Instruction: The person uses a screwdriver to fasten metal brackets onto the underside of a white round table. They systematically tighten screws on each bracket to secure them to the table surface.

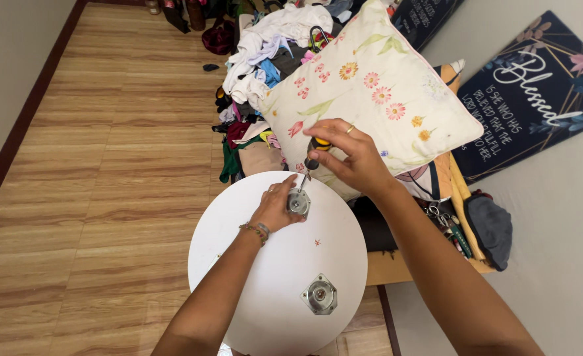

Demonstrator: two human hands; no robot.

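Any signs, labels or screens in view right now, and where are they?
Large wall sign: leaning at the right beside the floral pillow; rectangular, dark navy, white lettering, pink flowers and gold lines at the corners.
Second dark sign: top edge behind the pillow; mostly hidden, white script.
No screens or packages visible.

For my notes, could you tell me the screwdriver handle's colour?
Yellow and black, on the screwdriver, head view.

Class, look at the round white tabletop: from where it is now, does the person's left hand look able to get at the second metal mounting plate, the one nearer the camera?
Probably yes. The left hand rests on the far mounting plate, and bare white tabletop lies between it and the near mounting plate.
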